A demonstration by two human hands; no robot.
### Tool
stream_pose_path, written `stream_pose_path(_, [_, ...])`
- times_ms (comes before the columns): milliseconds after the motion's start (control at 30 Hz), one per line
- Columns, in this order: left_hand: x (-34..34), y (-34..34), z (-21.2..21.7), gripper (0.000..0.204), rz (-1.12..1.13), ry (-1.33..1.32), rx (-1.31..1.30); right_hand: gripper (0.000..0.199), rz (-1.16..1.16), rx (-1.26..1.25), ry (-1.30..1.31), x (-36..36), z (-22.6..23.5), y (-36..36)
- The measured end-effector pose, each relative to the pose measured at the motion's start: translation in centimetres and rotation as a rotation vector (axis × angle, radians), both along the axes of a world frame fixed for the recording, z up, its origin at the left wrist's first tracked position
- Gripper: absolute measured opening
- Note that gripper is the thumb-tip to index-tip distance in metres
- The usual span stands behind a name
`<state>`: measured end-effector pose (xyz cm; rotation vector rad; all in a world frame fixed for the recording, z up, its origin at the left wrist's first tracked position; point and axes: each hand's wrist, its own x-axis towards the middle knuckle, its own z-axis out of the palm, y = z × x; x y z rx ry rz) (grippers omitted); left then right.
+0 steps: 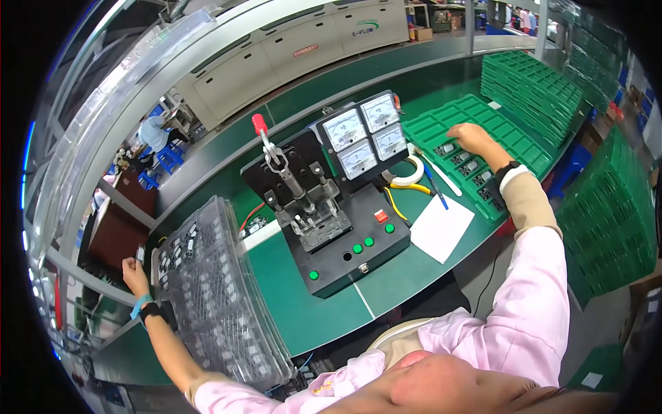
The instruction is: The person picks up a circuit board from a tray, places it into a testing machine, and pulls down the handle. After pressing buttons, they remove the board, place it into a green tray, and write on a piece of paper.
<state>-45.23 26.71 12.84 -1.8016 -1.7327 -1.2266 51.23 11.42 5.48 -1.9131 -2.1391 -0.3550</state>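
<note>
At the far left, my left hand (136, 277) is closed on a small electronic module (141, 254), pinched at the fingertips beside the clear plastic trays. These stacked clear trays (238, 303) hold many similar parts. My right hand (476, 140) reaches over a green compartment tray (507, 124), its fingers curled together; what is in them, if anything, is hidden. Just below those fingers a small circuit module (445, 148) lies in a compartment, with several more in a row toward me. Between my hands stands a black test fixture (331, 248) with a red-tipped toggle clamp (259, 125).
Four-dial meter panel (360, 134) rises behind the fixture. White paper (441, 229), a blue pen (436, 186), a tape roll (408, 171) and yellow-handled pliers (407, 188) lie right of it. Stacked green trays (531, 86) stand behind, more (610, 214) at right. A metal rail (124, 200) runs along the left.
</note>
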Motion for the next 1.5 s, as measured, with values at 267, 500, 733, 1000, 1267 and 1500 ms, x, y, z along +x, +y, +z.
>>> stream_pose_path(267, [29.2,-31.9,4.2,0.017,-0.448,-0.46,-0.314,0.011,0.26,0.515,0.643,-14.1,6.0,-8.3])
stream_pose_path(500, [40.0,-32.9,-5.7,0.024,-0.9,-1.175,-0.742,0.039,1.158,0.178,0.346,-31.3,4.7,-11.8])
stream_pose_path(733, [42.5,-30.0,-8.3,0.041,-0.731,-0.502,-0.313,0.036,0.916,0.177,0.521,-31.9,-0.1,-6.4])
stream_pose_path(1000, [44.0,-27.4,-12.1,0.066,-0.6,0.037,-0.272,0.033,0.564,0.303,0.395,-33.0,-0.1,-2.8])
stream_pose_path(1267, [43.7,-26.9,-12.6,0.066,-0.639,0.027,-0.252,0.035,0.441,0.27,0.135,-33.1,0.7,-4.1])
stream_pose_path(1500, [43.5,-26.7,-12.6,0.066,-0.62,0.01,-0.236,0.033,0.581,0.373,0.372,-32.2,5.8,-6.0])
